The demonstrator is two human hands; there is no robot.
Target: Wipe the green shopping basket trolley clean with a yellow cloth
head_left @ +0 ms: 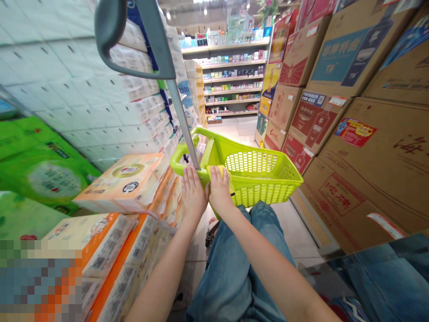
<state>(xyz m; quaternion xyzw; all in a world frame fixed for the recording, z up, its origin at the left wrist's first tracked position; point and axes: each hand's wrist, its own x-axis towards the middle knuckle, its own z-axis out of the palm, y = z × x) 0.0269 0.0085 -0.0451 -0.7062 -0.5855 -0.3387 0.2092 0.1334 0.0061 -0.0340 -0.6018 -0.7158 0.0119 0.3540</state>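
So, lime-green slatted shopping basket (258,182) sits right in front of the person, its near corner at the knees, long side running off to the right. Inside looks bare down to the slats. Grey metal pole (183,118) rises from that near corner, leaning left, up to a grey loop handle (161,44) at the top.

Both hands are on the near corner. Left hand (195,193): laid over the rim just by the foot of the pole, fingers straight and together, not wrapped round anything. Right hand (220,190): right beside it, fingers over a yellow cloth (231,183) that lies on the rim; thumb side is hidden, so can't tell if it's pinching the cloth or just pressing it down.

Blue jeans (268,232) under the forearms, legs bent, tiled floor (303,223) past them. Left side: orange-and-white tissue packs (124,179) near the basket, green tissue packs (40,165) further left, white packs (83,85) stacked high behind. Right side: wall of printed cardboard cartons (378,156). Far end of the aisle: stocked shelves (231,79) of small boxes and bottles.
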